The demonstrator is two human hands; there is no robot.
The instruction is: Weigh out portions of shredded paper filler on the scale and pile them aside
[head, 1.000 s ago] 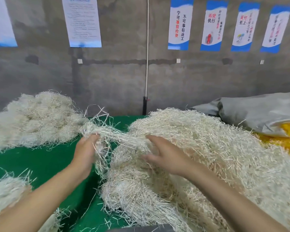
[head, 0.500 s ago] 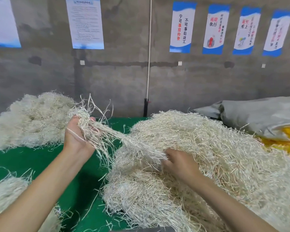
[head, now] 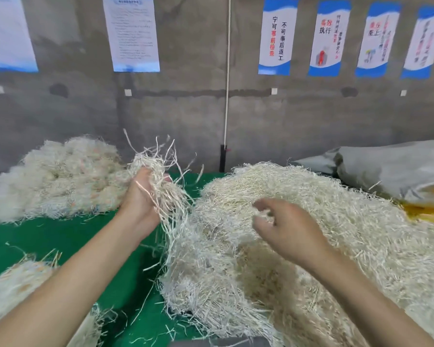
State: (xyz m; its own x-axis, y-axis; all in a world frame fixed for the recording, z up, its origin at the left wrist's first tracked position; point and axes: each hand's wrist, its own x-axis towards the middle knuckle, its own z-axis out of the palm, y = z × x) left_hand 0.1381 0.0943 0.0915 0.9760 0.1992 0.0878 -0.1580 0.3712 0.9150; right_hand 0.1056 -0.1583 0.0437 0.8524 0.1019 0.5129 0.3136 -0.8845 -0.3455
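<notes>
A big heap of pale shredded paper filler (head: pixel 311 236) covers the right half of the green table (head: pixel 60 241). My left hand (head: pixel 142 199) grips a tuft of shredded paper (head: pixel 158 176), lifted above the table left of the heap, with strands hanging down to the heap's edge. My right hand (head: pixel 283 226) hovers over the top of the heap, fingers loosely curled, blurred, with a few shreds at the fingertips. A second pile of filler (head: pixel 58 179) lies at the back left. No scale is in sight.
A smaller clump of filler (head: pixel 15 284) sits at the near left under my forearm. A grey sack (head: pixel 391 169) with yellow material (head: pixel 426 209) beside it lies at the back right. A concrete wall with posters stands close behind the table.
My left hand pulled its tuft up and away from the heap until it tore free. My right hand let go of the heap and rose above it.
</notes>
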